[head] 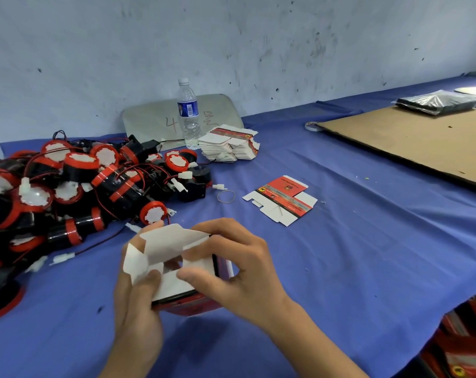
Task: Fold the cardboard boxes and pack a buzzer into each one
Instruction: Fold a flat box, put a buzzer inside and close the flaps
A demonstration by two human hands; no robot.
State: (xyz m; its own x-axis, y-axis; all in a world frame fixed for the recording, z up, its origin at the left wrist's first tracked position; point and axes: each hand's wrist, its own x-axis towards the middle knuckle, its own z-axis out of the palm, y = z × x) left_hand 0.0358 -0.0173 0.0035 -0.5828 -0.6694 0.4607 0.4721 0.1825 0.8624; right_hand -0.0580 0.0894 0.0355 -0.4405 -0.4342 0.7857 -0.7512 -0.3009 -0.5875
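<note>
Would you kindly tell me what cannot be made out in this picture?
Head view only:
- Inside of the held box: hidden by its flaps, the left hand and the right hand.
- Buzzer pile: cut off by the left edge.
- Print on the flat box: too small.

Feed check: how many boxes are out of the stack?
2. One box in left hand and right hand; one flat box on the cloth beyond. Buzzer pile may hide more.

Black buzzers (81, 184) with red rims and white faces; blue cloth on the table (354, 241); red-printed, white-lined box (182, 271); brown cardboard sheet (411, 143).
</note>
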